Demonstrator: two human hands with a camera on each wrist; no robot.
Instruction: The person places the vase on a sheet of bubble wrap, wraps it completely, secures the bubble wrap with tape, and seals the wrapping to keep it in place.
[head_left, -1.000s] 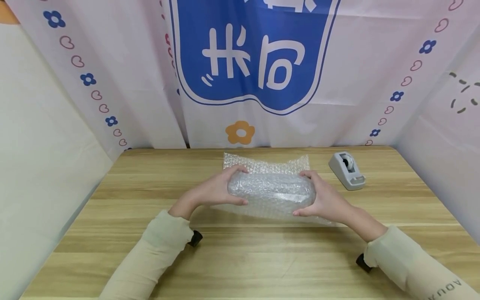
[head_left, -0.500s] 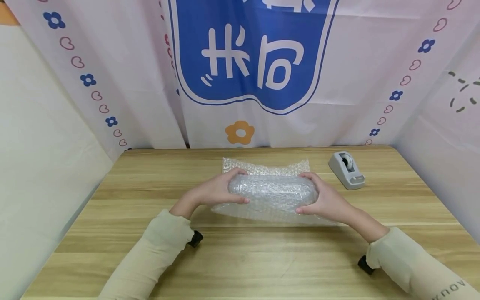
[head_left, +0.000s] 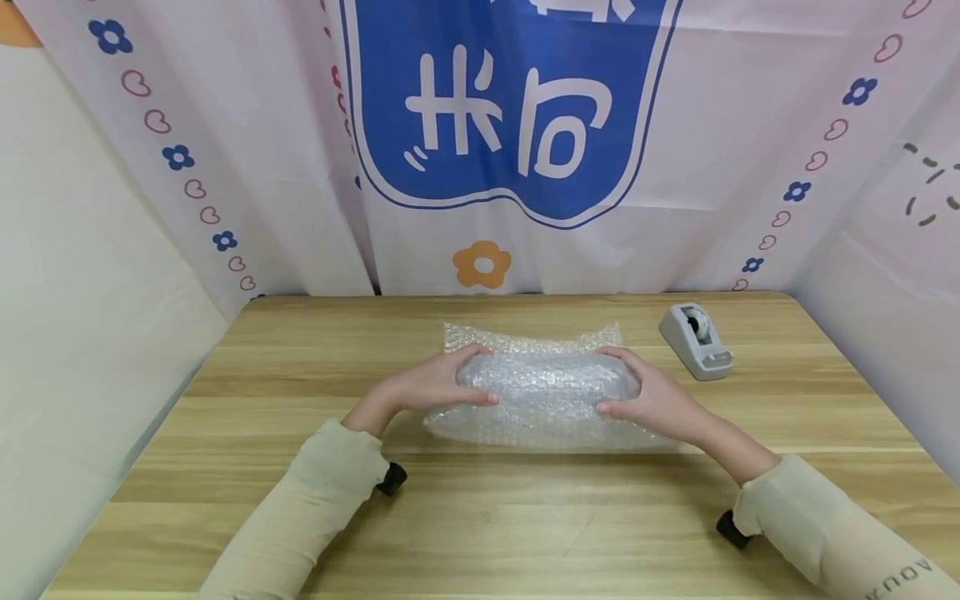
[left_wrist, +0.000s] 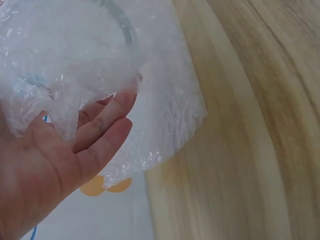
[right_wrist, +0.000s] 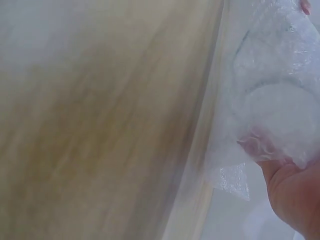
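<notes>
A rounded bundle of clear bubble wrap (head_left: 551,377) lies lengthwise across the table between both hands. My left hand (head_left: 435,385) grips its left end, fingers over the back and thumb along the front. At the other end, my right hand (head_left: 656,402) holds it the same way. In the left wrist view, a greyish round rim shows faintly through the wrap (left_wrist: 75,55); what is inside cannot be made out. Loose bubble wrap sticks out behind the bundle and spreads in front of it. The right wrist view shows the thumb side of my right hand (right_wrist: 295,197) against the wrapped end.
A grey tape dispenser (head_left: 697,340) with a roll of tape stands at the back right, beyond my right hand. The wooden table (head_left: 480,525) ends at the back against a printed cloth (head_left: 645,250). Pale cloth walls flank both sides.
The bundle has turned and shifted slightly toward me, and the back edge of the bubble wrap has drawn closer. Both hands keep their hold at its ends.
</notes>
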